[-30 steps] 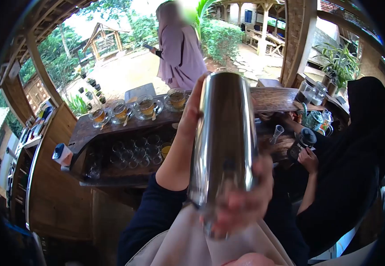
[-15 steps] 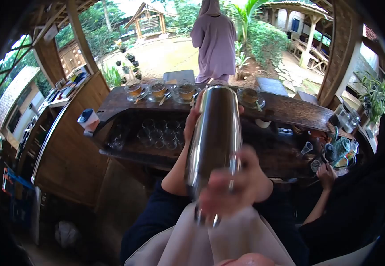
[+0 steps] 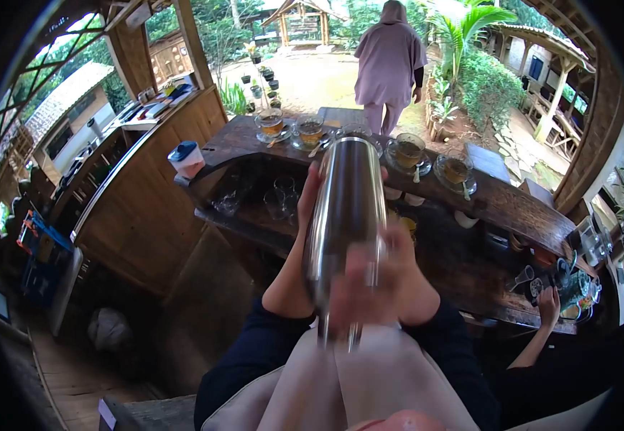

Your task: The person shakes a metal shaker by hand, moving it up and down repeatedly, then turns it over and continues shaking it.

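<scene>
A shiny metal cocktail shaker (image 3: 349, 201) is tilted in front of my chest, its wide end toward the counter and its narrower end toward my lap. My left hand (image 3: 308, 197) wraps its far left side, with fingertips also showing at the right edge. Around the narrower near end, my right hand (image 3: 371, 284) is closed and smeared by motion. Beyond the shaker, glass cups of amber drink, one of them a cup (image 3: 406, 149) on a saucer with a spoon, line the dark wooden counter (image 3: 520, 197).
Glasses (image 3: 280, 197) stand on the shelf below. A blue-lidded container (image 3: 186, 158) sits at the counter's left end. On the right, a co-worker's hand (image 3: 547, 305) is among glassware. Outside, a person in mauve (image 3: 389, 65) has their back to me.
My view has turned left, so the counter and cups appear farther right. Both hands remain on the shaker, the right one still blurred. The person in mauve has walked farther off.
</scene>
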The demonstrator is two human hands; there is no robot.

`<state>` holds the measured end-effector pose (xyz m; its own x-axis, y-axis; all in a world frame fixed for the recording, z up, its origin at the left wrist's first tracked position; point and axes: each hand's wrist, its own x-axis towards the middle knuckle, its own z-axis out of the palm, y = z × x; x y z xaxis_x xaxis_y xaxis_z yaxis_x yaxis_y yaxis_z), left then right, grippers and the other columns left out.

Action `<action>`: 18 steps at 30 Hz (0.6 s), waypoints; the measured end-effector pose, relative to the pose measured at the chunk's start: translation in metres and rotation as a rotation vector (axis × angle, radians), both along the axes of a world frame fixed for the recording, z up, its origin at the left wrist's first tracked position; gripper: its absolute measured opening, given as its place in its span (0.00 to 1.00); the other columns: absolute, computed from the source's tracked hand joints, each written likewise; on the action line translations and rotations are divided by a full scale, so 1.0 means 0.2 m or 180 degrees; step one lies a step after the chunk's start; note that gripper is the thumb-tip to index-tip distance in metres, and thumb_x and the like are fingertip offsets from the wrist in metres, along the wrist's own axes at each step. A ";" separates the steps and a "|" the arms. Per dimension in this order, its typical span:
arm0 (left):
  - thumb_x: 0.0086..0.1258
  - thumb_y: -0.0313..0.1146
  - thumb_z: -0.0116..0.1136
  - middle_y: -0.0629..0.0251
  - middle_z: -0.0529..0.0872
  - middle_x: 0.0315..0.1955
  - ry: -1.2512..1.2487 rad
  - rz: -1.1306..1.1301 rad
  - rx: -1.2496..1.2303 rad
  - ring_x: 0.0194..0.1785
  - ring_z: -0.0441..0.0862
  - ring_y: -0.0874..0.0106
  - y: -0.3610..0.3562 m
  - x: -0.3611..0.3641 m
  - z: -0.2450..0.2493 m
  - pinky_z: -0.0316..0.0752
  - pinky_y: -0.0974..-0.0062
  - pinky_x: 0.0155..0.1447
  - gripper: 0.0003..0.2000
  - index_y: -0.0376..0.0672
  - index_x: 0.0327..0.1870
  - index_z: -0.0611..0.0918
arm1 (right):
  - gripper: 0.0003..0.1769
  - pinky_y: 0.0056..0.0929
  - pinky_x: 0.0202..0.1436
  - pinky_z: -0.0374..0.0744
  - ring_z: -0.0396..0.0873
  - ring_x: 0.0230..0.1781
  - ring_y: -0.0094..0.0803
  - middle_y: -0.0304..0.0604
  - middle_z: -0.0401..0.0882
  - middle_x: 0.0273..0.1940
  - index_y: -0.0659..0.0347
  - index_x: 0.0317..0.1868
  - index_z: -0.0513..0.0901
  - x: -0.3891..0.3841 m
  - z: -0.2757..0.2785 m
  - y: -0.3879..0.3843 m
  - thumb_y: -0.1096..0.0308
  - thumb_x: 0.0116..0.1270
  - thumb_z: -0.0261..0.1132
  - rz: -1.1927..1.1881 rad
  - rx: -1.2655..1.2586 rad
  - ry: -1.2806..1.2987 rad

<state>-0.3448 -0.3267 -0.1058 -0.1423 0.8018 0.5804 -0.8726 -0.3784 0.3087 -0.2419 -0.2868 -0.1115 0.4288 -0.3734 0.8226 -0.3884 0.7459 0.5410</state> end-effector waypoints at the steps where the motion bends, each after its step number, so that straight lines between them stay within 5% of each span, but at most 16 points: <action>1: 0.70 0.52 0.41 0.48 0.78 0.49 -0.0534 0.0235 -0.0612 0.49 0.80 0.61 0.02 -0.03 -0.04 0.78 0.62 0.51 0.28 0.34 0.58 0.70 | 0.16 0.41 0.54 0.73 0.77 0.50 0.30 0.39 0.78 0.49 0.52 0.42 0.80 0.00 0.04 0.10 0.61 0.52 0.68 -0.0230 -0.0301 -0.1185; 2: 0.70 0.50 0.42 0.53 0.82 0.44 -0.0649 -0.0091 -0.0634 0.45 0.82 0.64 0.10 -0.17 -0.23 0.78 0.64 0.51 0.24 0.36 0.53 0.75 | 0.22 0.39 0.52 0.75 0.76 0.51 0.43 0.48 0.77 0.48 0.59 0.41 0.79 -0.03 0.08 0.18 0.60 0.46 0.72 -0.0455 -0.0577 -0.2375; 4: 0.70 0.47 0.43 0.53 0.81 0.45 -0.1247 0.0657 -0.1048 0.44 0.82 0.63 0.11 -0.12 -0.22 0.79 0.64 0.50 0.22 0.36 0.51 0.75 | 0.27 0.38 0.54 0.74 0.76 0.52 0.44 0.51 0.76 0.50 0.64 0.47 0.80 -0.14 0.10 0.16 0.65 0.43 0.72 0.0432 -0.2248 -0.2669; 5: 0.69 0.47 0.43 0.52 0.81 0.45 -0.0900 0.0819 -0.0516 0.45 0.82 0.63 0.09 -0.09 -0.22 0.79 0.63 0.50 0.22 0.36 0.52 0.75 | 0.24 0.38 0.55 0.74 0.76 0.52 0.42 0.51 0.76 0.50 0.62 0.46 0.80 -0.10 0.11 0.14 0.65 0.46 0.71 0.0258 -0.1967 -0.2571; 8: 0.70 0.48 0.42 0.49 0.80 0.46 -0.0458 0.0411 -0.0927 0.48 0.81 0.61 -0.10 0.01 0.03 0.78 0.61 0.52 0.24 0.35 0.53 0.73 | 0.16 0.38 0.56 0.72 0.77 0.51 0.35 0.45 0.77 0.48 0.56 0.43 0.81 0.12 0.17 -0.04 0.65 0.52 0.68 0.0196 -0.1086 -0.2113; 10: 0.66 0.47 0.53 0.45 0.73 0.53 0.0203 0.0110 0.0210 0.54 0.75 0.49 -0.14 0.00 0.03 0.77 0.52 0.53 0.27 0.42 0.61 0.63 | 0.07 0.39 0.57 0.71 0.79 0.49 0.26 0.32 0.80 0.44 0.48 0.39 0.81 0.21 0.16 -0.15 0.65 0.59 0.64 0.0401 0.0087 -0.1444; 12: 0.63 0.43 0.60 0.45 0.70 0.55 0.0151 0.0772 0.1271 0.59 0.71 0.46 -0.07 0.07 -0.04 0.77 0.49 0.52 0.29 0.47 0.61 0.60 | 0.06 0.42 0.57 0.70 0.80 0.48 0.26 0.29 0.80 0.43 0.46 0.39 0.81 0.18 0.15 -0.16 0.64 0.60 0.63 0.0549 0.0213 -0.1087; 13: 0.62 0.39 0.62 0.47 0.68 0.57 0.0278 0.0514 0.1105 0.59 0.70 0.46 -0.07 0.01 -0.08 0.77 0.47 0.53 0.29 0.48 0.61 0.61 | 0.06 0.45 0.57 0.69 0.80 0.47 0.25 0.26 0.80 0.41 0.45 0.39 0.81 0.16 0.13 -0.15 0.63 0.61 0.62 0.0713 0.0329 -0.0733; 14: 0.65 0.42 0.56 0.49 0.72 0.54 0.0298 0.0352 0.0282 0.55 0.75 0.51 -0.10 -0.06 -0.15 0.77 0.49 0.52 0.24 0.44 0.59 0.65 | 0.09 0.47 0.57 0.68 0.79 0.49 0.30 0.28 0.80 0.43 0.45 0.40 0.81 0.15 0.12 -0.08 0.63 0.58 0.63 0.0532 0.0246 -0.1313; 15: 0.67 0.43 0.52 0.51 0.75 0.52 -0.0365 -0.0009 -0.0429 0.53 0.77 0.55 -0.07 -0.10 -0.17 0.78 0.52 0.51 0.21 0.41 0.56 0.68 | 0.15 0.46 0.55 0.69 0.78 0.50 0.35 0.33 0.79 0.47 0.46 0.42 0.81 0.15 0.15 0.02 0.64 0.50 0.67 0.0102 0.0076 -0.2395; 16: 0.69 0.44 0.48 0.52 0.77 0.49 -0.1028 -0.0365 -0.1137 0.50 0.79 0.59 -0.06 -0.13 -0.20 0.78 0.54 0.50 0.20 0.38 0.54 0.71 | 0.23 0.45 0.56 0.70 0.75 0.54 0.41 0.42 0.77 0.50 0.53 0.45 0.80 0.05 0.10 0.11 0.61 0.45 0.71 -0.0019 -0.0211 -0.2630; 17: 0.71 0.47 0.42 0.56 0.80 0.45 -0.0614 0.1519 -0.1390 0.46 0.81 0.64 0.00 -0.12 -0.29 0.79 0.62 0.48 0.21 0.36 0.49 0.76 | 0.27 0.44 0.57 0.70 0.72 0.56 0.45 0.47 0.75 0.52 0.58 0.48 0.79 -0.09 0.06 0.15 0.60 0.44 0.72 0.0406 -0.1050 -0.2785; 18: 0.71 0.46 0.44 0.56 0.79 0.46 -0.0948 0.1205 -0.1434 0.45 0.81 0.63 0.02 -0.07 -0.24 0.79 0.64 0.49 0.20 0.37 0.49 0.75 | 0.30 0.42 0.58 0.70 0.69 0.58 0.49 0.49 0.75 0.52 0.62 0.48 0.78 -0.11 0.05 0.12 0.59 0.43 0.72 0.0735 -0.2325 -0.3317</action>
<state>-0.3594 -0.3232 -0.1548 -0.5650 0.8200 0.0919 -0.7772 -0.5663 0.2745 -0.2646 -0.2631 -0.1018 -0.5403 0.2979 0.7870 -0.5369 0.5982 -0.5950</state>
